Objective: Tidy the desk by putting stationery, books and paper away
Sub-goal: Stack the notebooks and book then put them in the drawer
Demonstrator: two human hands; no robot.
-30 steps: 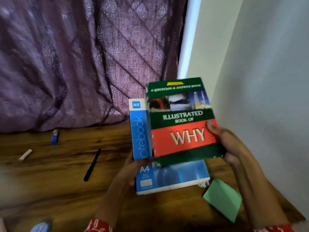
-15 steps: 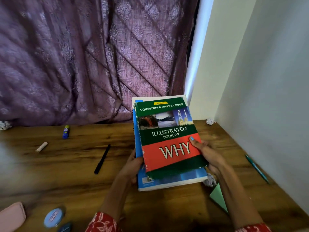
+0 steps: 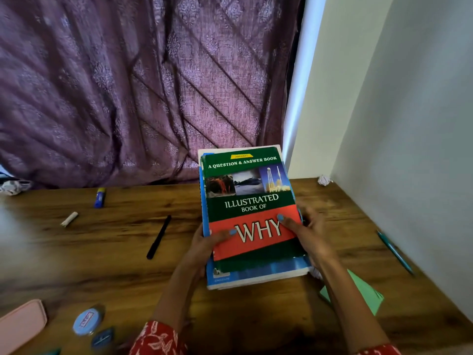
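Purple patterned curtain point(image 3: 122, 85) hanging across upper left and centre. Daylight leaking through the gap point(image 3: 298, 98) at its right edge. Plain pale wall point(image 3: 409, 111) filling right. Wood-grain tabletop point(image 3: 76, 257) spanning bottom.

Purple patterned curtain point(image 3: 143, 93) hung behind wooden desk point(image 3: 76, 254). White wall point(image 3: 414, 139) stood at right, bright strip of window frame point(image 3: 298, 98) showing between. Red patterned sleeves point(image 3: 158, 339) seen at bottom edge.
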